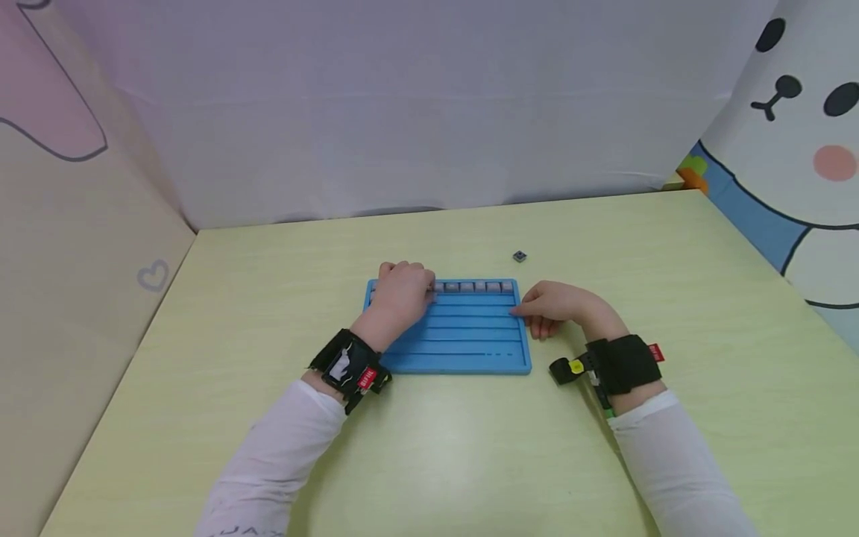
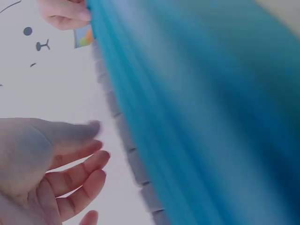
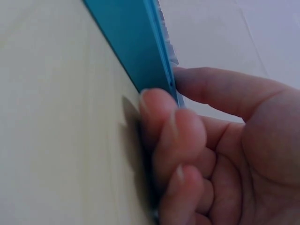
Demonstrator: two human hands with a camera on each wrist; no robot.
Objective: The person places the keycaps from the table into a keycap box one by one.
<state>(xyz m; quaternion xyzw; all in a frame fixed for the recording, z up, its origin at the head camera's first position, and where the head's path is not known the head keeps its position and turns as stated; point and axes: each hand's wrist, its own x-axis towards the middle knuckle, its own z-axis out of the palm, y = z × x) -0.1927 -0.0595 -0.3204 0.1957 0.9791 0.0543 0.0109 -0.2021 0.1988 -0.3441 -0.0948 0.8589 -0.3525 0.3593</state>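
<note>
A blue ridged tray (image 1: 463, 347) lies on the table, with a row of small grey-white square blocks (image 1: 479, 287), like keycaps, along its far edge. Over the tray's far left corner is my left hand (image 1: 399, 298). In the left wrist view its fingers (image 2: 82, 185) are loosely bent and apart, beside the row, with nothing visible between them. My right hand (image 1: 564, 304) grips the tray's right edge. The right wrist view shows the thumb (image 3: 211, 89) on the rim and curled fingers against the side wall.
A small dark grey square piece (image 1: 520, 256) sits on the pale wooden table (image 1: 604, 239) behind the tray. White cloth (image 1: 416, 134) hangs along the table's far side. Printed panels (image 1: 805, 186) stand at left and right.
</note>
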